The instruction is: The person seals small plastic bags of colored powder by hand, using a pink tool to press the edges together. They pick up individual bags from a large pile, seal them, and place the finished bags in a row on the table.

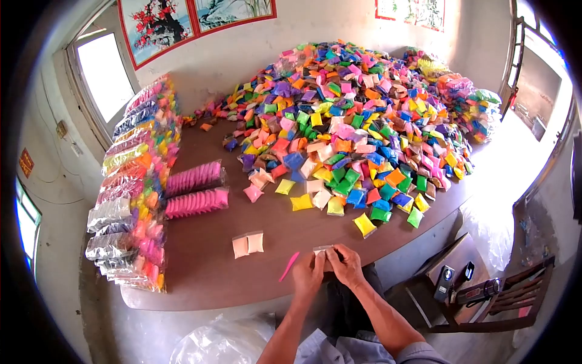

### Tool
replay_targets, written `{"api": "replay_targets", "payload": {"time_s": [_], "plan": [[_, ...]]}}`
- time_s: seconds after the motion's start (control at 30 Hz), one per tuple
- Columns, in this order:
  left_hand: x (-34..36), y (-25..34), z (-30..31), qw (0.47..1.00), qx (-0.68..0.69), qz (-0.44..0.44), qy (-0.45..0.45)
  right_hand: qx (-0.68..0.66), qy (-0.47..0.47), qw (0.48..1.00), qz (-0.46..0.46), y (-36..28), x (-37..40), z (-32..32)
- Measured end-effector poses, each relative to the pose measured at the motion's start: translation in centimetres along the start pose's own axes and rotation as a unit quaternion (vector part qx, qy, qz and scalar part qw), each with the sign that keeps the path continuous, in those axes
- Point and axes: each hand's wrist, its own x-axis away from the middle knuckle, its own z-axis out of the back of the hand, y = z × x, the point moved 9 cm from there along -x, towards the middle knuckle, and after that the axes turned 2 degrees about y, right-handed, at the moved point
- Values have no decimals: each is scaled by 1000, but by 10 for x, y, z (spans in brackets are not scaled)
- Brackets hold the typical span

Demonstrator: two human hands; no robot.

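Note:
At the table's near edge, my left hand (308, 274) and my right hand (347, 267) are close together, fingers closed in a pinch on a small clear packet (322, 249). Only its pale top edge shows above my fingertips; the rest is hidden. A pink plastic knife-like tool (290, 267) lies just left of my left hand. Farther left, two peach-coloured packets (247, 244) lie side by side on the brown table (200, 261). A yellow packet (364, 225) is beyond my right hand.
A large heap of colourful packets (345, 121) covers the table's back and right. Stacked bagged rows (130, 188) line the left edge, beside two bundles of pink packets (197, 203). A wooden chair (521, 291) holding small devices stands right. Clear plastic (224, 340) lies below.

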Motion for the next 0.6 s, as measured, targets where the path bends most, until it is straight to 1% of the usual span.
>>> {"api": "replay_targets", "payload": {"time_s": [0.07,0.13,0.2,0.27,0.3,0.37,0.4,0.43,0.47,0.53,0.6], "plan": [[-1,3,3,998,-41,-43,13,6,-8,1000,-11,0,-1,0],[1,-1,3,997,-52,-56,11,24,-44,998,-45,14,-1,-3],[1,6,1,995,-65,-70,10,20,-32,999,-31,19,-2,-3],[2,18,3,999,0,-35,7,14,-18,1000,-18,25,-2,-4],[2,16,0,999,0,-39,3,8,-10,1000,-13,24,-2,-3],[2,-4,0,999,41,-8,19,-1,5,1000,-8,24,-2,-1],[2,-7,0,999,39,-11,14,13,5,1000,12,19,-1,-1],[3,-11,0,1000,7,-10,9,28,4,999,30,14,0,-1],[3,-15,0,1000,-26,-8,4,26,9,999,29,13,1,1],[4,-6,4,999,-40,-15,6,47,-26,999,2,6,3,-2],[5,-6,6,998,-54,-20,10,43,-30,999,6,4,4,-2]]}}
